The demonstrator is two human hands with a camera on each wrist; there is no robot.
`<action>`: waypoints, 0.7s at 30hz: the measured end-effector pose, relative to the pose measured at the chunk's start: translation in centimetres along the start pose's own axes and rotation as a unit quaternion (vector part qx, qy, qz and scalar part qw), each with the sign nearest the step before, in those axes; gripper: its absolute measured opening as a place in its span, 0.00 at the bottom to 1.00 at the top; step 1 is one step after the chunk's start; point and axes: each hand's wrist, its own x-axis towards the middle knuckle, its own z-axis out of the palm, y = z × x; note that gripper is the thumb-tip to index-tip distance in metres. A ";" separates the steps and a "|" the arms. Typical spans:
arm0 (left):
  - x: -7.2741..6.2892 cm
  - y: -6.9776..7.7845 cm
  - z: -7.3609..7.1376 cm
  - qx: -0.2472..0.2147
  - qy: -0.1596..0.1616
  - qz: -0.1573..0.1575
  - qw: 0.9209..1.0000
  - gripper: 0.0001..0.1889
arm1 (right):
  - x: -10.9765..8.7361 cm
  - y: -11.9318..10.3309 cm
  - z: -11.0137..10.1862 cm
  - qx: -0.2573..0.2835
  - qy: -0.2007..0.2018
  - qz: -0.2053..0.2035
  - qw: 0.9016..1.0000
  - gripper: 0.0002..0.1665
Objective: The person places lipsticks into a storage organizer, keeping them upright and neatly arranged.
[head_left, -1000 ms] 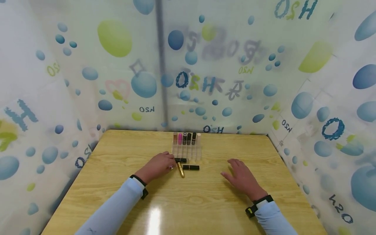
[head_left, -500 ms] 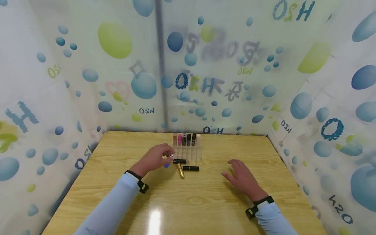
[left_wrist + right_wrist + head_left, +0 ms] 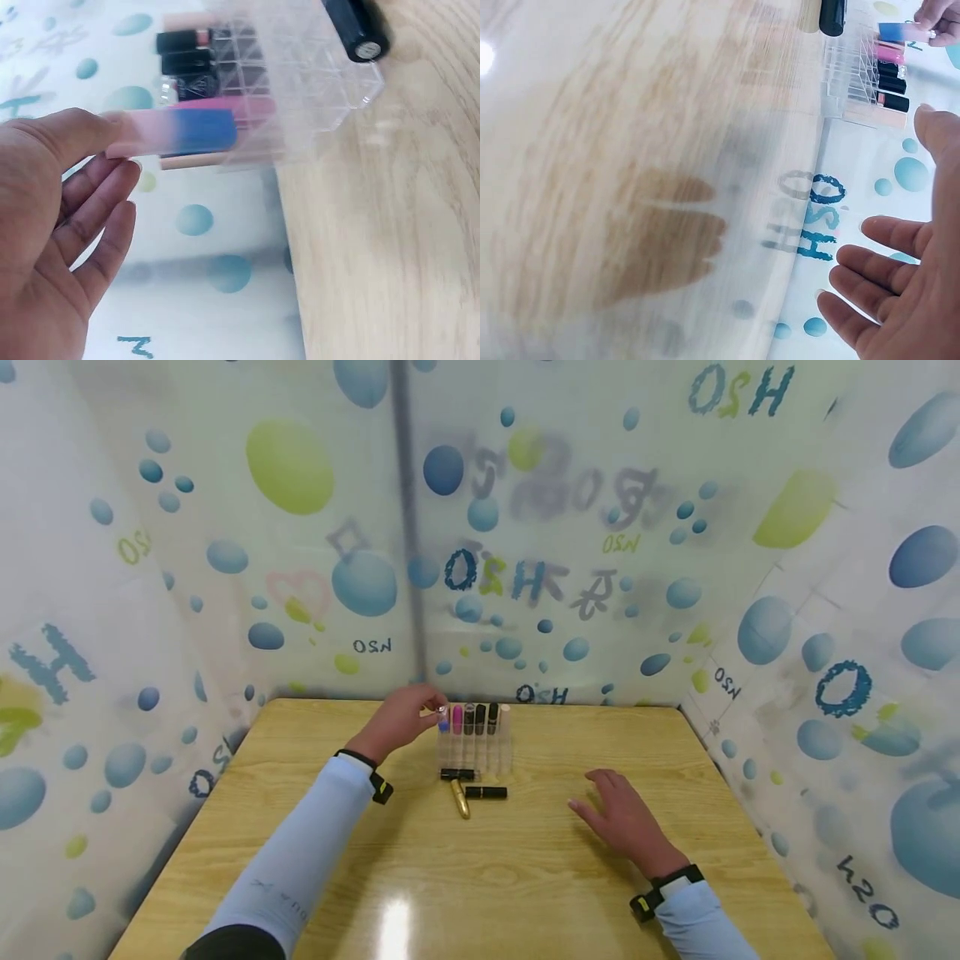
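My left hand (image 3: pixel 399 722) pinches a blue-and-pink lipstick (image 3: pixel 206 131) between thumb and fingers, its blue end pointing at the clear lipstick organizer (image 3: pixel 476 758). In the left wrist view the lipstick overlaps the organizer's row at its left end. Several lipsticks stand in the back row, among them a pink one (image 3: pixel 457 720) and a black one (image 3: pixel 481 720). Over the table to the right, my right hand (image 3: pixel 621 820) holds nothing, its fingers spread and relaxed.
In front of the organizer lie two black lipsticks, one nearer it (image 3: pixel 457 774) and one to the right (image 3: pixel 487 792), with a gold tube (image 3: pixel 461 800) beside them. The wooden table (image 3: pixel 540 877) meets a patterned curtain (image 3: pixel 517 527) at the back.
My left hand has picked up the blue-and-pink lipstick from beside the tubes on the table and carried it away from me to the organizer's back left. The right hand stays put.
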 end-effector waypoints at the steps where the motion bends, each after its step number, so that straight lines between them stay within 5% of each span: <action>1: 0.1 -0.1 0.2 0.012 -0.004 0.002 1.000 0.11 | 0.0 0.0 0.0 -0.001 0.002 -0.002 1.000 0.38; 21: 0.9 -1.5 2.7 0.123 -0.011 0.022 0.992 0.09 | -0.2 0.2 0.2 -0.006 0.002 -0.010 1.000 0.36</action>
